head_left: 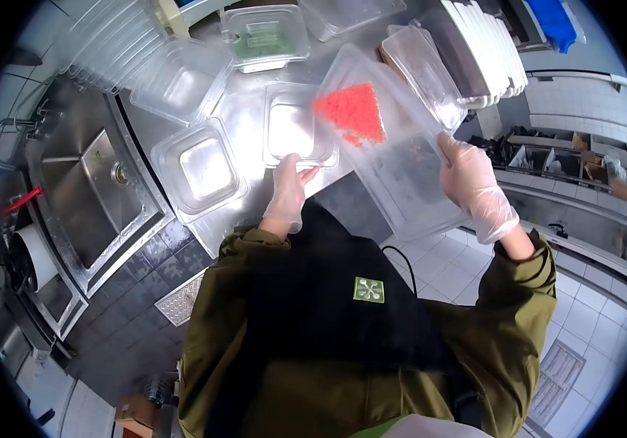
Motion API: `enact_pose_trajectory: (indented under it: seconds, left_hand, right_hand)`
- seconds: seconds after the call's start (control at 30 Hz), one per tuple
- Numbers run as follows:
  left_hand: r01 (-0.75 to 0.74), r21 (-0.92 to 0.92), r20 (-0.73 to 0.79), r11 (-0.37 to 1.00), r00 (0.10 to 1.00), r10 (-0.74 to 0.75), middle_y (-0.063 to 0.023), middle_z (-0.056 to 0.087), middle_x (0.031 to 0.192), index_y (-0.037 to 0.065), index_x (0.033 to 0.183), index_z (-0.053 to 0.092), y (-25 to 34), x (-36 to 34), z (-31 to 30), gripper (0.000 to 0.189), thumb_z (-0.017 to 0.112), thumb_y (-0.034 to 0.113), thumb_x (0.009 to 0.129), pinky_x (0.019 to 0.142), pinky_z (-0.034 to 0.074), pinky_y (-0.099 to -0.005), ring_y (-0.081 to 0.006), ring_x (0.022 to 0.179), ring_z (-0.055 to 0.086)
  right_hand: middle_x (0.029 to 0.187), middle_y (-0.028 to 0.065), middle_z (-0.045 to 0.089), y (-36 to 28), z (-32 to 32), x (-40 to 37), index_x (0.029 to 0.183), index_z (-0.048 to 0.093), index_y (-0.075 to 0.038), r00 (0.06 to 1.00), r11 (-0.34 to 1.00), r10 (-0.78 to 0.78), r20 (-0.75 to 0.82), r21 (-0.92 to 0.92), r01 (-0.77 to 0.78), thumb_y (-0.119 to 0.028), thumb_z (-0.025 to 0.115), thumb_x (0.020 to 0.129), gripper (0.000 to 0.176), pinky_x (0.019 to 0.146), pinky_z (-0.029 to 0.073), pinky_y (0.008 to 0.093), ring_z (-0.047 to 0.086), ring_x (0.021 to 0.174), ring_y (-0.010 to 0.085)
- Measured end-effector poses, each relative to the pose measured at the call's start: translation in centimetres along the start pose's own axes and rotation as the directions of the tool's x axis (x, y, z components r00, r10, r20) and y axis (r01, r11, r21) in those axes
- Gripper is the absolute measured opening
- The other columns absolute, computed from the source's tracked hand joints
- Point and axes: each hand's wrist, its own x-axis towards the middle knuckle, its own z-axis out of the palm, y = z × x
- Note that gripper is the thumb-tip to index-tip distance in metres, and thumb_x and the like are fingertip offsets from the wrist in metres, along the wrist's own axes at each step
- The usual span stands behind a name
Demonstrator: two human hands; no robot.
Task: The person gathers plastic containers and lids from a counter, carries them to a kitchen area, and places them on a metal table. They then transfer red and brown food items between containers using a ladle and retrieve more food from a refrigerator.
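My right hand [476, 191], in a clear glove, grips the right rim of a large clear plastic tub [408, 182]. The tub is tilted, its far left corner reaching over the worktop. Bright red grainy food [353, 113] lies in a wedge at its far end, with small bits scattered nearby. My gloved left hand [288, 193] has its fingers closed at the near rim of a small clear plastic container [301, 124]. That container stands on the metal worktop, just left of the red food, and shows none of it inside.
Another clear container [200, 171] and stacked ones [182, 80] stand left on the worktop [248, 113]. Behind is a lidded container with green contents [262, 44]. A long clear tub [426, 73] and white stacked lids [487, 51] are back right. A sink [87, 190] lies left.
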Motion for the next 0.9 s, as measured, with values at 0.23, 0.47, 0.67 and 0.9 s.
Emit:
enact_pose_trajectory:
  seconds: [0.23,0.47,0.67,0.9]
  left_hand:
    - [-0.017,-0.035,-0.044,0.999,0.999,0.015,-0.0159,0.045,0.105,-0.008,0.098,0.045,0.1,-1.0,1.1,0.024,0.047,0.006,0.078,0.081,0.052,-0.0358,-0.0341,0.090,0.056]
    - [0.007,-0.017,-0.010,1.000,1.000,-0.007,-0.0165,0.045,0.108,-0.009,0.104,0.043,0.5,-0.9,1.3,0.031,0.048,0.006,0.078,0.081,0.052,-0.0354,-0.0346,0.089,0.057]
    - [0.029,0.008,0.055,1.000,0.998,-0.030,-0.0145,0.044,0.116,-0.005,0.113,0.040,0.4,0.1,0.8,0.037,0.050,0.009,0.081,0.088,0.048,-0.0389,-0.0266,0.102,0.049]
    - [0.000,0.089,0.065,0.996,0.998,-0.006,-0.0137,0.051,0.105,-0.006,0.102,0.049,1.1,-0.2,0.5,0.027,0.051,0.009,0.080,0.082,0.051,-0.0357,-0.0273,0.092,0.056]
  right_hand:
    - [0.072,0.0196,0.060,-1.7,-0.4,-0.4,0.090,0.051,-0.007,0.999,0.993,-0.013,0.046,-0.119,0.018,-0.004,0.051,0.072,0.018,0.063,0.049,0.0441,0.060,0.071,0.0377]
    - [0.070,0.0185,0.059,-1.8,-0.3,-1.0,0.090,0.051,-0.006,0.997,0.983,-0.072,0.029,-0.166,0.076,-0.004,0.052,0.073,0.017,0.062,0.049,0.0429,0.060,0.069,0.0368]
    - [0.070,0.0191,0.059,-1.7,-0.9,-0.9,0.093,0.051,-0.006,0.998,0.981,-0.056,0.022,-0.183,0.059,-0.002,0.053,0.071,0.022,0.061,0.049,0.0426,0.060,0.070,0.0359]
    - [0.073,0.0199,0.058,0.1,0.0,-1.4,0.088,0.050,-0.006,0.999,0.999,-0.036,0.028,0.018,0.035,-0.001,0.050,0.070,0.018,0.064,0.046,0.0438,0.057,0.074,0.0394]
